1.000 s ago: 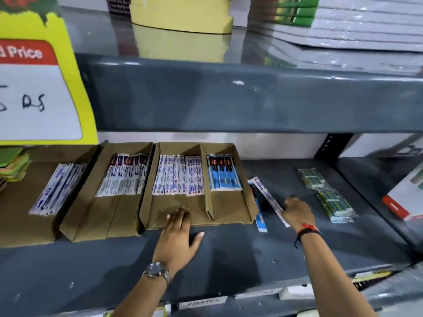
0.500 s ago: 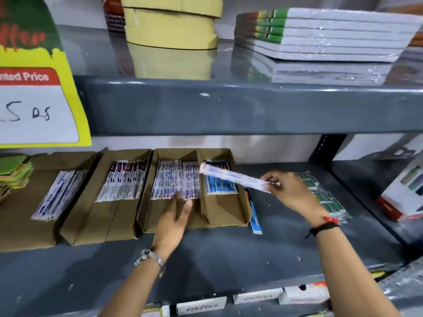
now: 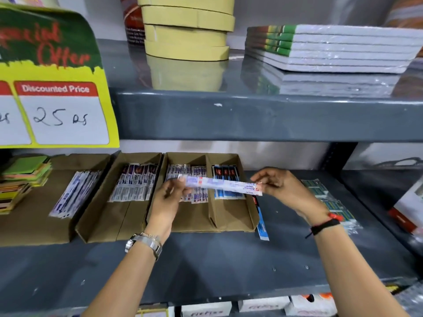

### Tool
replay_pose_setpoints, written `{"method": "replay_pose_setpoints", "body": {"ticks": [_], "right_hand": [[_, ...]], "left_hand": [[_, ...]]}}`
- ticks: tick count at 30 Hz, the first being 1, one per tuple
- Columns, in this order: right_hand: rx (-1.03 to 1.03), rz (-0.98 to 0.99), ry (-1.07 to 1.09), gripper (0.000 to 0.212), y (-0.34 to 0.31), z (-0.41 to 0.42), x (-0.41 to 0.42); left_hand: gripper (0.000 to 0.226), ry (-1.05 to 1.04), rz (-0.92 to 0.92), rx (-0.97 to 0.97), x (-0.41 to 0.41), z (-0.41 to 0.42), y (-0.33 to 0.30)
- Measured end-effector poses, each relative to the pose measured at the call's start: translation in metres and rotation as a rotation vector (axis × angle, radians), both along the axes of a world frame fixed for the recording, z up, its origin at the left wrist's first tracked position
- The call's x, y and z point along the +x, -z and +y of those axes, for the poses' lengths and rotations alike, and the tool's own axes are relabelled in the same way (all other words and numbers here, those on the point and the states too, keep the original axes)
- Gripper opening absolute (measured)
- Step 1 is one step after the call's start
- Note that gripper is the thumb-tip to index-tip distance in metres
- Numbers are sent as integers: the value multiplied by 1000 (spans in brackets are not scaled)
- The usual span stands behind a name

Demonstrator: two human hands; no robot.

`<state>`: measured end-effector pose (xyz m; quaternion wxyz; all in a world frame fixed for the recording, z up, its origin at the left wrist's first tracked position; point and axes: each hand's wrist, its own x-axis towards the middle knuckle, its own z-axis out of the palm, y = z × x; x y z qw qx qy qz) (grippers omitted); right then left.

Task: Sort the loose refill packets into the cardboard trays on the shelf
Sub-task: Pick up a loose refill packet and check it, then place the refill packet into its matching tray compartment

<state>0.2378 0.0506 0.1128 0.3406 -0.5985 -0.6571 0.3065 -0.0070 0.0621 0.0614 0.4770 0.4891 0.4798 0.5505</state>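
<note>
A long white refill packet [image 3: 219, 185] with blue and red print hangs level above the divided cardboard tray [image 3: 229, 216]. My left hand [image 3: 168, 197] pinches its left end and my right hand [image 3: 283, 191] pinches its right end. The tray's left compartment holds white packets [image 3: 194, 172], its right compartment blue ones [image 3: 225, 173]. A second tray [image 3: 109, 216] to the left holds purple-topped packets [image 3: 135, 185]. Further left, a third tray [image 3: 29, 225] holds white-and-blue packets [image 3: 73, 194]. A loose blue packet [image 3: 262, 227] lies on the shelf just right of the divided tray.
Green packets in clear wrap [image 3: 329, 202] lie on the shelf behind my right wrist. Coloured paper pads [image 3: 23, 179] sit far left and a red-and-white box [image 3: 409, 207] far right. A yellow price sign [image 3: 55, 88] hangs upper left. Tape rolls [image 3: 187, 28] and stacked notebooks [image 3: 332, 46] occupy the upper shelf.
My right hand lifted the white packet off the shelf and carried it left over the tray. My left hand rose from the tray's front and took the packet's left end.
</note>
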Motion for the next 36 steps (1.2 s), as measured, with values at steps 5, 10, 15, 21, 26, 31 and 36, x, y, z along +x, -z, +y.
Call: {"method": "replay_pose_setpoints", "body": {"ticks": [5,10,15,21,26,31,36], "right_hand": [[-14,400,198,23,20,21,-36],[-35,342,217,20,53,51,-98],[-111,-1,245,19,84,82,-135],[-124,-156,289,24,87,89,-149],[-119,-235,276,26,83,93,-149],[-76,-290,245,33,72,84,-141],[1,-316,426,33,52,54,-82]], "left_hand": [[99,35,873,109,-11,-11,50],[88,186,1274,140,-20,-13,105],[81,183,1296,137,-20,-12,113],[64,104,1312,208,-21,-10,118],[63,110,1321,220,-20,-9,120],[62,147,1308,196,-21,-10,116],[64,164,1364,166,-20,-9,119]]}}
